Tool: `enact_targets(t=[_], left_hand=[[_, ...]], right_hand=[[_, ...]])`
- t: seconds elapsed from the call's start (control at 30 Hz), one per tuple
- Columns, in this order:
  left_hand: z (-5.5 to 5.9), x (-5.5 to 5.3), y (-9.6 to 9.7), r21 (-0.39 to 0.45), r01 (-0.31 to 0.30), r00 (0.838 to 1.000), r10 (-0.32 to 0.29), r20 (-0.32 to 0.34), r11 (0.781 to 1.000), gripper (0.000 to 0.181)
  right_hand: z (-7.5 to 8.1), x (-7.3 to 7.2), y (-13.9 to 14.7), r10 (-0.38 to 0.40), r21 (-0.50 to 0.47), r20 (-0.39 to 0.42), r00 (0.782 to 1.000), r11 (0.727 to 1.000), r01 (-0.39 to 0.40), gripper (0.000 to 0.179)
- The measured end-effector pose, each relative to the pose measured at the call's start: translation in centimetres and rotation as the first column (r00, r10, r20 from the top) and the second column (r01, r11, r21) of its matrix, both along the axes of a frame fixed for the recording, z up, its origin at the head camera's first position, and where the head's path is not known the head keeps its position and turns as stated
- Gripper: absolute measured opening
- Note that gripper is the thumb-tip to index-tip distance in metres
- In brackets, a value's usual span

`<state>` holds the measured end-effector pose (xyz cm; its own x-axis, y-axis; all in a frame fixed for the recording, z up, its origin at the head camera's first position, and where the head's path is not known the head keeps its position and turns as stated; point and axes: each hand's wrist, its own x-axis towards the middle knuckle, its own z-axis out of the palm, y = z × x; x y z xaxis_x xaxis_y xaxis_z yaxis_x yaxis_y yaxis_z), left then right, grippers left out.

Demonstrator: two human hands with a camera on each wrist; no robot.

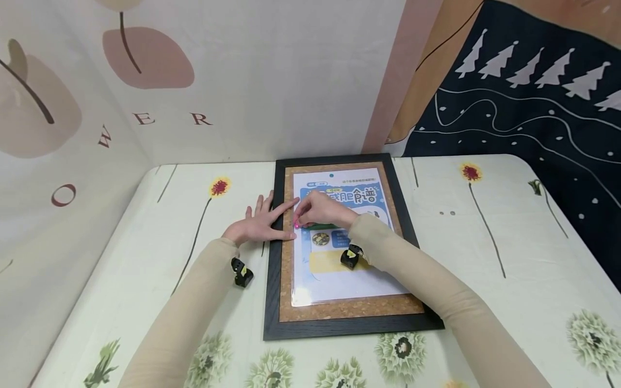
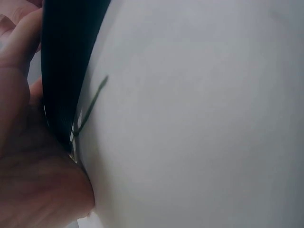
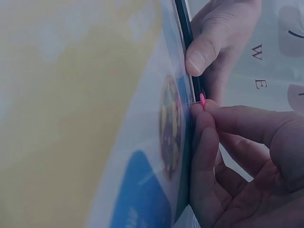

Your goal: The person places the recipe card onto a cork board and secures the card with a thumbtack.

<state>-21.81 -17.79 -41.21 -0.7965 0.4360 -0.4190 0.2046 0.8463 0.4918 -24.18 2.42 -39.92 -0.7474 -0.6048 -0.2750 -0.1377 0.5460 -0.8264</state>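
A printed sheet (image 1: 335, 283) with blue and yellow areas lies on a cork board (image 1: 349, 310) in a black frame (image 1: 339, 327). At the sheet's left edge my right hand (image 1: 322, 209) pinches a pink pushpin (image 3: 202, 100) between thumb and fingertip. In the right wrist view its thin needle points towards the sheet. My left hand (image 1: 259, 222) lies spread across the frame's left side, thumb and index finger reaching onto the cork on either side of the pin. The left wrist view shows the palm (image 2: 42, 180) against the frame's outer side.
The board lies on a table covered with a flower-patterned cloth (image 1: 485, 323). A pale printed curtain (image 1: 267, 81) hangs behind, with a dark tree-patterned cloth (image 1: 533, 118) at the right. Each wrist carries a small black camera (image 1: 350, 257).
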Motion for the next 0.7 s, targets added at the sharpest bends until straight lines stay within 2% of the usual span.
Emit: enact_targets(t=[0.13, 0.37, 0.57, 0.7], left_hand=[[0.01, 0.06, -0.08, 0.005, -0.001, 1.0, 0.001, -0.002, 1.0, 0.091], [-0.05, 0.05, -0.21, 0.006, 0.003, 1.0, -0.003, -0.005, 1.0, 0.091], [-0.04, 0.03, -0.17, 0.003, 0.005, 1.0, -0.005, -0.009, 1.0, 0.091], [0.07, 0.08, -0.1, 0.005, 0.004, 1.0, -0.004, -0.006, 1.0, 0.09]], right_hand=[[-0.04, -0.04, -0.04, 0.02, 0.024, -0.031, 0.999, 1.0, -0.019, 0.007], [0.13, 0.1, 0.03, 0.03, -0.001, -0.012, 0.999, 1.0, -0.03, 0.007], [-0.04, 0.09, 0.17, 0.053, 0.025, -0.068, 0.996, 0.998, -0.052, 0.005], [-0.26, -0.02, 0.3, 0.062, 0.02, -0.072, 0.995, 0.998, -0.06, 0.006]])
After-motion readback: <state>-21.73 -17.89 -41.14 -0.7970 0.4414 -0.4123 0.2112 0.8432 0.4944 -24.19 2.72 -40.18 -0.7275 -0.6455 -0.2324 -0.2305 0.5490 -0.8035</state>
